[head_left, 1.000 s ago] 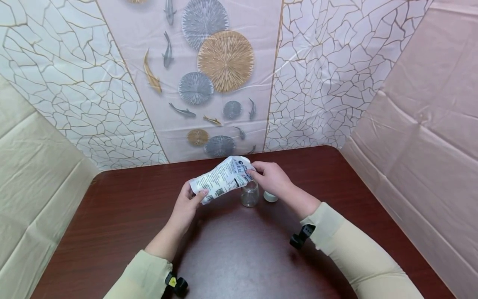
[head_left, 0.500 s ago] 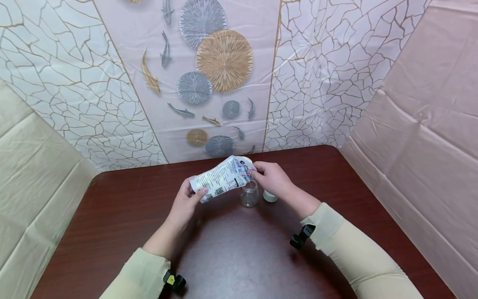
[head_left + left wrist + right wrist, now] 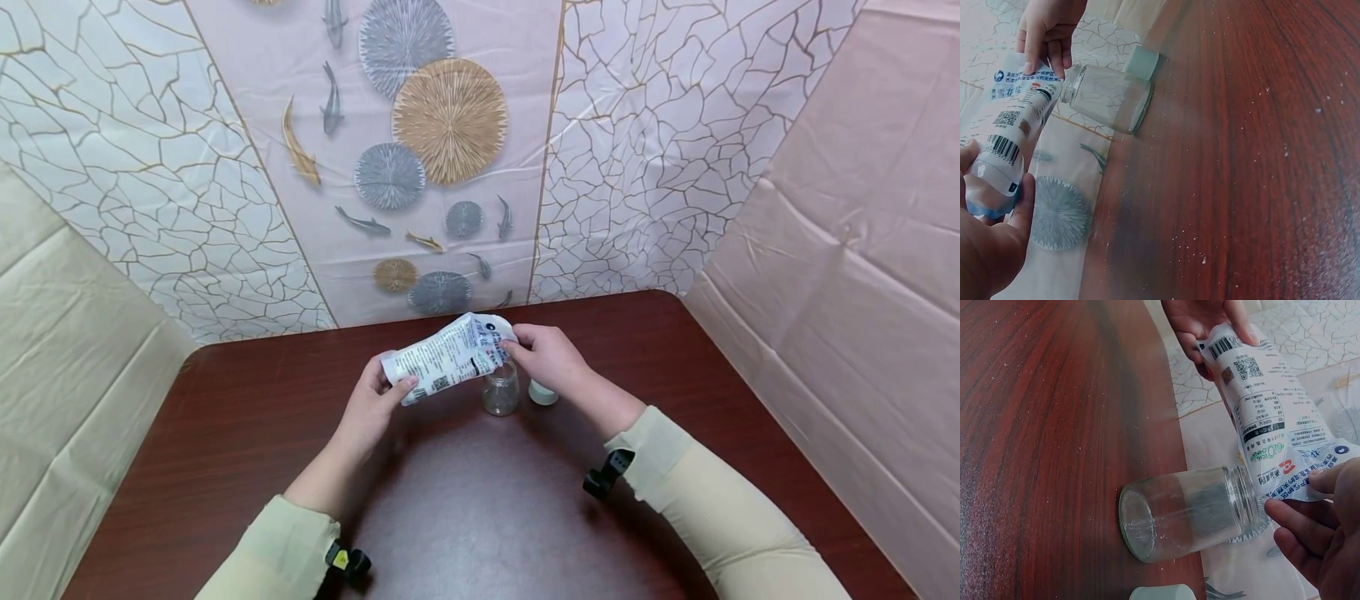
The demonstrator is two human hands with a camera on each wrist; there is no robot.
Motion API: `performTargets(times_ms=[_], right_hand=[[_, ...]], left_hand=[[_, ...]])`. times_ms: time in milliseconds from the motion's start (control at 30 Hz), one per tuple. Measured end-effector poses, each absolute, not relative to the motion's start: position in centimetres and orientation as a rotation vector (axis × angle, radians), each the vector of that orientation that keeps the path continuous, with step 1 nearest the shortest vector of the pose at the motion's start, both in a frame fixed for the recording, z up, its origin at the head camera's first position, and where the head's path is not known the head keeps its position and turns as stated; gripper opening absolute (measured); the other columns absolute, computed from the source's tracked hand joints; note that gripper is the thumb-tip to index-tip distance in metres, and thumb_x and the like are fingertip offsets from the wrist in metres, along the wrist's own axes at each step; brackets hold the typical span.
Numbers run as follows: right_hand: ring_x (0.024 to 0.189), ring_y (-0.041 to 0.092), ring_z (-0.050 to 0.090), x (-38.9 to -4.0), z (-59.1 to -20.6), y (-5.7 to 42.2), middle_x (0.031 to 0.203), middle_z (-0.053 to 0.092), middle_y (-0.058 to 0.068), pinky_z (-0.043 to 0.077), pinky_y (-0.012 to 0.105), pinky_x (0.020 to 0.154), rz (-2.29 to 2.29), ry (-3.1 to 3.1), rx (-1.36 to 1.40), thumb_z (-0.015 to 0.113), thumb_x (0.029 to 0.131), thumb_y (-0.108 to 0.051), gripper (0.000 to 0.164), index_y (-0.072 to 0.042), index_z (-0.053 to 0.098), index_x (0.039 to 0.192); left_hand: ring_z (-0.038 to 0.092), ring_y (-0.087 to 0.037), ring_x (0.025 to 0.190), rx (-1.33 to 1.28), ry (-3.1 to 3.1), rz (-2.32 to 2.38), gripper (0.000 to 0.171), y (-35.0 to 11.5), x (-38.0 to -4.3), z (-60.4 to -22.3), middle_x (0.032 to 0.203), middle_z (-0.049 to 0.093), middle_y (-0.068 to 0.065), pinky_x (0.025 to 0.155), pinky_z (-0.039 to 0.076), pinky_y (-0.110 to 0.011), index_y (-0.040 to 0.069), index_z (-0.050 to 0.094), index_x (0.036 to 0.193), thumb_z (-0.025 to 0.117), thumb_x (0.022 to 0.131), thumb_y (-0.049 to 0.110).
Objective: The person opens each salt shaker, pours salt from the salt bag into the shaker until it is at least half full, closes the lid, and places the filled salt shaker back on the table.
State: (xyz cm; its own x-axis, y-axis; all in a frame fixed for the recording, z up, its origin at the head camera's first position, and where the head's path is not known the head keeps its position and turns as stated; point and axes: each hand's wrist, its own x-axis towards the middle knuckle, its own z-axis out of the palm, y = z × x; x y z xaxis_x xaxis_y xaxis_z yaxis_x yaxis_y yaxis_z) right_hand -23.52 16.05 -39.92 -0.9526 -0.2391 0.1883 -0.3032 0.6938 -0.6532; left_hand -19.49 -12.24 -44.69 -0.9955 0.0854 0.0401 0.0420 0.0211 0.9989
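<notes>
In the head view the pouch (image 3: 442,360) hides the fingertips of the left hand (image 3: 375,396) and part of the mouth of the jar (image 3: 500,398); whether the pouch touches the rim is hard to say. Its finer print is too small to read there. The right hand (image 3: 551,358) covers some of the lid (image 3: 543,395), and the bottom edge cuts off both sleeves (image 3: 738,512). The left wrist view crops the left hand; specks (image 3: 1204,259) on the worktop (image 3: 1260,187) are too tiny to identify. The right wrist view crops the lid below.
</notes>
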Motion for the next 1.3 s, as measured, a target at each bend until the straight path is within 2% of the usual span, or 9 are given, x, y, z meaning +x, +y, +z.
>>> performTargets(times_ms=[267,633,1200,1300], right_hand=[[0.06,0.017,0.042,-23.6,-40.0,16.1,0.071,0.058,-0.003,0.034,0.032,0.054,1.111,-2.826,0.431,0.064,0.098,-0.026,0.015,-0.014,0.068,0.089],[0.06,0.017,0.043,-23.5,-40.0,16.1,0.078,0.065,0.001,0.035,0.032,0.055,1.143,-2.816,0.425,0.065,0.097,-0.024,0.013,-0.013,0.071,0.095],[0.066,0.017,0.048,-23.4,-40.4,16.1,0.083,0.067,-0.003,0.037,0.032,0.058,1.134,-2.819,0.402,0.065,0.097,-0.027,0.014,-0.015,0.071,0.095],[0.063,0.017,0.047,-23.5,-40.5,15.9,0.08,0.067,0.0,0.037,0.032,0.056,1.165,-2.805,0.427,0.065,0.097,-0.027,0.013,-0.015,0.071,0.094]], left_hand=[[0.063,-0.012,0.097,0.165,2.247,2.15,0.045,-12.2,-19.5,-44.4,0.12,0.062,-0.015,0.078,0.052,-0.023,0.007,0.043,0.137,0.064,0.096,0.007],[0.062,-0.013,0.096,0.173,2.301,2.089,0.047,-12.4,-19.6,-44.0,0.121,0.061,-0.018,0.078,0.052,-0.022,0.008,0.043,0.138,0.065,0.096,0.009],[0.061,-0.013,0.096,0.192,2.334,2.047,0.047,-12.4,-19.2,-43.6,0.121,0.06,-0.018,0.079,0.051,-0.022,0.008,0.044,0.138,0.066,0.096,0.012],[0.061,-0.014,0.096,0.194,2.353,2.042,0.046,-12.8,-19.1,-43.7,0.12,0.06,-0.017,0.078,0.051,-0.022,0.008,0.044,0.137,0.066,0.096,0.011]])
